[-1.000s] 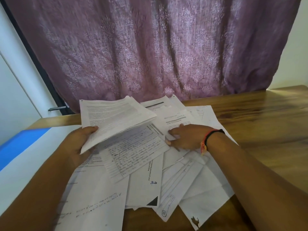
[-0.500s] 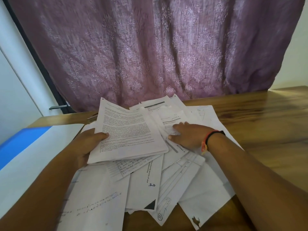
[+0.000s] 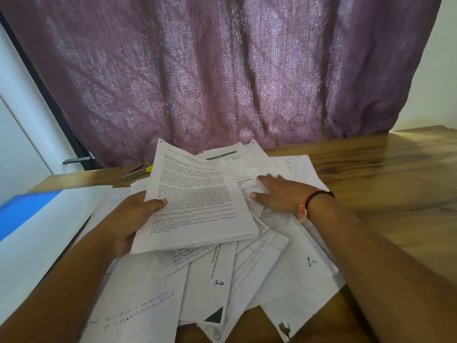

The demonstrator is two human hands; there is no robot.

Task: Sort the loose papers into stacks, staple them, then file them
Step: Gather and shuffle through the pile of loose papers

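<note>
A messy heap of loose white papers (image 3: 291, 273) covers the middle of the wooden table (image 3: 385, 169). My left hand (image 3: 133, 216) grips a thick stack of printed sheets (image 3: 197, 201) by its left edge, thumb on top, holding it just above the heap. My right hand (image 3: 279, 194) lies flat with fingers spread on papers at the heap's far right side. A stapler (image 3: 137, 171) with a yellow tip lies at the table's back edge, behind the held stack.
A blue and white file folder (image 3: 34, 226) lies at the table's left. A purple patterned curtain (image 3: 222, 70) hangs right behind the table. Bare wood shows to the right of the heap.
My left hand has lowered the printed stack and turned it face up over the heap, uncovering the stapler behind. My right hand slid slightly away across the papers, its fingers now spread.
</note>
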